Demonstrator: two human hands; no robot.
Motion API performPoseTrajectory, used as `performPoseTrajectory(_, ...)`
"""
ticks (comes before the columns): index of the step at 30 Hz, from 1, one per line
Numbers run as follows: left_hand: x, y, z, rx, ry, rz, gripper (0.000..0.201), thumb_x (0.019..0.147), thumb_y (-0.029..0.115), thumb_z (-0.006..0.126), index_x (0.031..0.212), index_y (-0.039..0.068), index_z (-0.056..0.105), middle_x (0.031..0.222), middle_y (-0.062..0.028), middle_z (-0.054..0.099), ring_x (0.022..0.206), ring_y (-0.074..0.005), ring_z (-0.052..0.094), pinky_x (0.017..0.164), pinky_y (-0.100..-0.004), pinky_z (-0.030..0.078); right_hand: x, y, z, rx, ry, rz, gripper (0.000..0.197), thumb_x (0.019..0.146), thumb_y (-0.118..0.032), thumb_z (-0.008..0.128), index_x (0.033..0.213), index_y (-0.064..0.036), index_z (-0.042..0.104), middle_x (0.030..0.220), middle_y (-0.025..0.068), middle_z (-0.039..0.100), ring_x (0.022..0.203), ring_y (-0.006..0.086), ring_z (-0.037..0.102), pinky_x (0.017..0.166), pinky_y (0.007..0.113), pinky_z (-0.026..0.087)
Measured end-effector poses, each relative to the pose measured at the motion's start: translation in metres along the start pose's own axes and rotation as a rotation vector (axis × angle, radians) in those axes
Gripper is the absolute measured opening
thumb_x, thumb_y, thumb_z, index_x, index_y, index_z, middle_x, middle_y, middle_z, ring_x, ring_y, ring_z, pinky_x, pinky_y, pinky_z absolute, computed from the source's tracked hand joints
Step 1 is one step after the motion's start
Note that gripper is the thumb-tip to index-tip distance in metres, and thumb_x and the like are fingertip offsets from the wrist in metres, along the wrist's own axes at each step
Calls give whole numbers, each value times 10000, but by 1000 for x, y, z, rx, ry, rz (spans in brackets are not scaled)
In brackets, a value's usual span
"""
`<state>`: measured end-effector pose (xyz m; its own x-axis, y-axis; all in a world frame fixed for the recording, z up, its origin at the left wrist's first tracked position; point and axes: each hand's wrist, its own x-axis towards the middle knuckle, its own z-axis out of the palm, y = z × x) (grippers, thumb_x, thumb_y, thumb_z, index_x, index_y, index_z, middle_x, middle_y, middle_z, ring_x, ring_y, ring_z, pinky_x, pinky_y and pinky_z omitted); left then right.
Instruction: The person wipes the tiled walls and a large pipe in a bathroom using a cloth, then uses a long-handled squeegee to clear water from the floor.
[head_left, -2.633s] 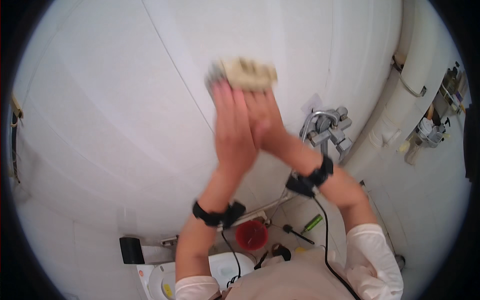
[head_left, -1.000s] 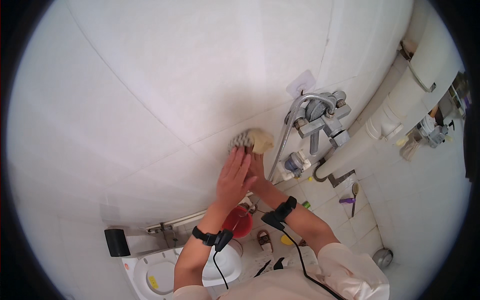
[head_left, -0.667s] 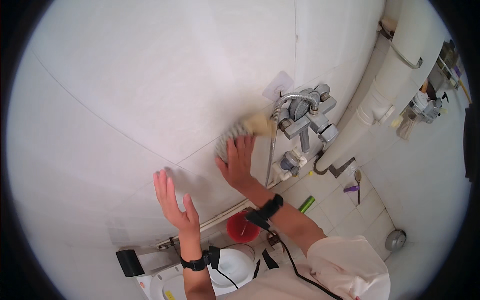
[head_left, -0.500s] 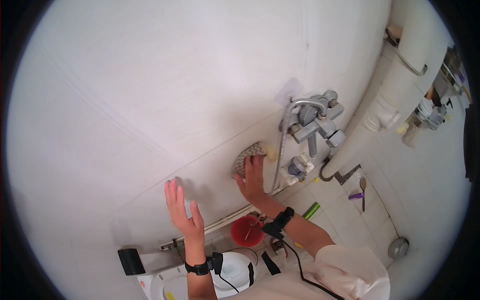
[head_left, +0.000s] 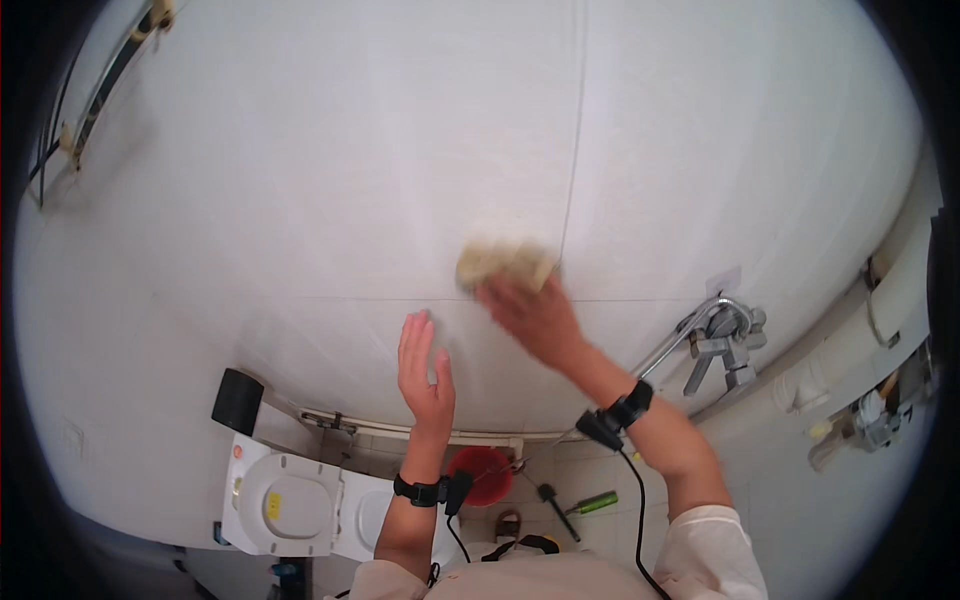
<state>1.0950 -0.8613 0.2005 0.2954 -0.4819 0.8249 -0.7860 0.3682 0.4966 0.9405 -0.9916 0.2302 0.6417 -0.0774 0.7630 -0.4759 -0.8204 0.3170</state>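
Cream cloth (head_left: pixel 503 262) lies against the white wall (head_left: pixel 350 150), under your right hand (head_left: pixel 532 318); blur hides how closed that grip is. Your left hand (head_left: pixel 426 378) is open, empty. Cloth seems light, soft; best held spread-fingered across its middle.

the tiled floor (head_left: pixel 605 535) carries a white toilet (head_left: pixel 335 480), red bucket (head_left: pixel 504 492), black brush (head_left: pixel 558 513) and green tube (head_left: pixel 597 502).

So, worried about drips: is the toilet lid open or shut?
Open: the toilet lid stands raised, and the bowl shows uncovered beside it.
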Motion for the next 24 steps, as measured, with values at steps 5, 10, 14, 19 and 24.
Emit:
performPoseTrajectory(5, 11, 1, -11, 4, 52, 26, 323, 871, 41, 491, 1177, -51, 543, 1225, -187, 554, 1210, -388, 454, 1008, -441, 348, -21, -2, -15, 168, -199, -33, 353, 790, -199, 625, 1136, -135, 611, 1203, 40, 536, 1199, 245, 431, 1043, 432, 320)
performPoseTrajectory(10, 16, -1, -14, -31, 121, 10, 319, 867, 33, 506, 1171, -56, 544, 1203, -190, 566, 1198, -390, 464, 997, -433, 360, 96, 63, -118, -238, 100, 164, 593, 720, -230, 682, 1279, -173, 493, 1286, 89, 467, 1163, 296, 428, 948, 474, 348)
performPoseTrajectory(14, 16, 6, -2, -53, 127, 17, 316, 856, 21, 517, 1162, -49, 551, 1198, -189, 568, 1179, -391, 482, 986, -434, 372, 101, 55, -96, -190, 191, 193, 592, 750, -210, 662, 1304, -146, 466, 1345, 116, 428, 1232, 338, 379, 978, 529, 296)
performPoseTrajectory(19, 22, 32, 4, -119, 49, 148, 301, 814, -18, 556, 1113, -40, 578, 1167, -188, 585, 1158, -393, 502, 958, -436, 406, -22, 7, -32, 75, -151, 60, 349, 766, -150, 621, 1113, -105, 612, 1156, 65, 566, 1132, 269, 485, 998, 479, 346)
performPoseTrajectory(24, 18, 48, 12, -180, -12, 215, 267, 814, -9, 559, 1077, -33, 593, 1167, -183, 587, 1141, -384, 520, 942, -440, 425, 36, 27, -78, -70, -89, 169, 461, 716, -158, 665, 1165, -109, 574, 1170, 57, 556, 1104, 258, 489, 996, 456, 333)
